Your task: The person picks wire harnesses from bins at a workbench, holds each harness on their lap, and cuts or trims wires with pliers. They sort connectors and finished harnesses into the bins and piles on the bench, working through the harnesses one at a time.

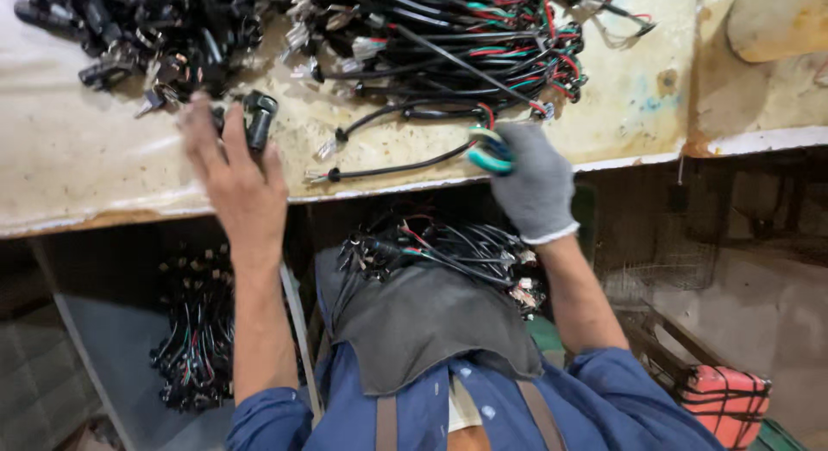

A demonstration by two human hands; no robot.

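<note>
My bare left hand (pixel 231 162) reaches over the front of the worn cream workbench (pixel 78 149) and closes its fingers around a small black switch part (pixel 257 116). My right hand (pixel 535 179), in a grey glove, grips a teal-handled cutting tool (pixel 488 151) at the bench edge, next to a black cable (pixel 397 168) with a connector end. A bundle of black, red and green wire harnesses (pixel 466 46) lies just beyond the right hand. More harnesses (pixel 440 248) rest on a grey cloth (pixel 431 322) in my lap.
A heap of black switch parts (pixel 147 28) covers the bench's far left. Another bunch of wired parts (pixel 194 330) lies below the bench at left. A red crate (pixel 724 399) stands on the floor at lower right. The bench's right end is chipped and stained.
</note>
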